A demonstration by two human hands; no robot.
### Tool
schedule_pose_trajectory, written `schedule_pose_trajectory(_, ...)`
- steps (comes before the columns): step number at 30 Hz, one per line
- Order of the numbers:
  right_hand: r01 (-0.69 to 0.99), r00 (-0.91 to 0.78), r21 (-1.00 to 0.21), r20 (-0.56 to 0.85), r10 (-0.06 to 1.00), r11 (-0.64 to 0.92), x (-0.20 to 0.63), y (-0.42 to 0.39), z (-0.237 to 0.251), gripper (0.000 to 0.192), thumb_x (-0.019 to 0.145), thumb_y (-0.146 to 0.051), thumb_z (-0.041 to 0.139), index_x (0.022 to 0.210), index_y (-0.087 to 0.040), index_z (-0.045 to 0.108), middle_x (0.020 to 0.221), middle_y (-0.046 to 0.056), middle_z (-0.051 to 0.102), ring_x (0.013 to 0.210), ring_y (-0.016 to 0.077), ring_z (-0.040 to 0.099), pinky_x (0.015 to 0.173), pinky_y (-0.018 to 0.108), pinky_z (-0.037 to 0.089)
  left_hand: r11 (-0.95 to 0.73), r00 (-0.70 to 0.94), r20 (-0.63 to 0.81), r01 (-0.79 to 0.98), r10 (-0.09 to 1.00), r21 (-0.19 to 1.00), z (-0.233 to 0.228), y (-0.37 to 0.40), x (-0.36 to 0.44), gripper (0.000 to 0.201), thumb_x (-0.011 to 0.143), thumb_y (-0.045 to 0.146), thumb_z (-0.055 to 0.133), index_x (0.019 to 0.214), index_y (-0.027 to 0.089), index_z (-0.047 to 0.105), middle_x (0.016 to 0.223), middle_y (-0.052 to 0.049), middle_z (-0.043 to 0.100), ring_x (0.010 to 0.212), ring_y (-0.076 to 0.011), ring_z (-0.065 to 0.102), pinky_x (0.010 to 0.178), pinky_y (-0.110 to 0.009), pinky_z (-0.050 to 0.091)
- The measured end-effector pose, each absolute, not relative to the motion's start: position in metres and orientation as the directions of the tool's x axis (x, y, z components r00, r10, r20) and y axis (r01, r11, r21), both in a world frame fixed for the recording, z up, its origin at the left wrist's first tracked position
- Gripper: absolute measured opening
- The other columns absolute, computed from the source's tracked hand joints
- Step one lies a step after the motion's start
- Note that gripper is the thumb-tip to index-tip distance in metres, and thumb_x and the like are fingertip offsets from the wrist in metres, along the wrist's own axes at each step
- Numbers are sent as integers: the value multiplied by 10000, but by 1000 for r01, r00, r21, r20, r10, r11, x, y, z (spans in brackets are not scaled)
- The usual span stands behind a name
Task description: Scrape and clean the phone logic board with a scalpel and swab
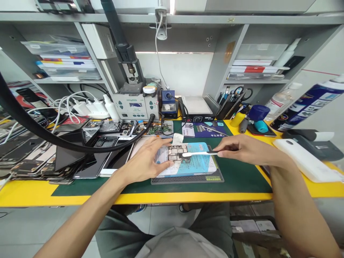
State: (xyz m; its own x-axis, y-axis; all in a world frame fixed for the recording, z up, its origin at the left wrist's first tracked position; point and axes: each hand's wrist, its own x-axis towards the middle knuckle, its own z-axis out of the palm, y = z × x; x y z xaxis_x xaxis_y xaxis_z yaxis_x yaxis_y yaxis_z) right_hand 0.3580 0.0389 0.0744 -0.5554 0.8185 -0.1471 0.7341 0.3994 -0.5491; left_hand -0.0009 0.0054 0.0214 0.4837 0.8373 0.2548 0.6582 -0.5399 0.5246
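Note:
A small phone circuit board [174, 150] lies on a blue and white flat pack [201, 168], which rests on a grey perforated mat [188, 178]. My left hand [149, 156] braces the board from the left, thumb by its lower edge and fingers by its upper edge. Pinched in my right hand [233, 147] is the dark end of a white toothbrush [199, 153]. Its head lies over the right part of the board, and the bristles are hidden beneath it. A pale scrap of tissue [177, 138] sits just behind the board.
Phones and phone parts [91, 154] crowd the left side. A black hose [80, 145] arches across the left front. Behind stand a soldering station [137, 105] and a small heating plate [197, 109]. On the right are bottles, an aerosol can [306, 102] and a white slab-shaped device [303, 159].

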Motion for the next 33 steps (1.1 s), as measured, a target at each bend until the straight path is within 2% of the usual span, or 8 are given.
schedule_pose_trajectory(4,771,-520,-513,-165,838,378,366,40,78,418,923,-604,653,1025,-242,835,945,64,811,784,261,697,642,343,481,-537,481,253,661,840,524,22,6,0,638,929,465,719,1488,210,547,1451,-121,636,1369,-338,552,1205,-529,432)
schedule_pose_trajectory(11,723,-559,-518,-49,828,457,329,35,65,386,1000,-531,575,1012,-226,811,1048,80,800,870,258,701,752,362,498,-548,487,264,652,832,523,20,6,0,619,936,452,717,1478,200,556,1427,-127,637,1332,-321,567,1195,-500,433)
schedule_pose_trajectory(17,749,-522,-521,-84,849,409,353,38,70,400,956,-582,627,1055,-251,831,1076,63,814,911,273,735,727,349,531,-549,490,262,653,832,522,20,5,-1,617,938,443,725,1481,204,553,1385,-121,641,1304,-314,570,1173,-488,444)
schedule_pose_trajectory(21,767,-495,-511,-87,865,388,370,41,74,402,926,-586,652,1037,-251,846,1016,66,827,857,283,754,706,360,546,-551,491,263,654,831,519,20,5,-1,646,935,446,729,1503,210,532,1392,-125,632,1306,-308,568,1161,-469,449)
schedule_pose_trajectory(28,731,-517,-517,7,856,445,343,40,63,347,975,-524,625,1033,-252,832,1093,62,816,939,268,740,773,358,562,-547,492,255,655,832,521,20,6,1,640,939,433,732,1505,209,535,1392,-114,631,1323,-296,556,1186,-451,423)
schedule_pose_trajectory(33,700,-549,-491,95,830,519,321,41,54,383,1016,-464,565,1122,-206,827,1059,93,802,943,272,703,856,406,524,-550,492,259,657,831,516,20,6,0,644,934,431,736,1504,207,538,1368,-110,636,1302,-297,566,1170,-440,438)
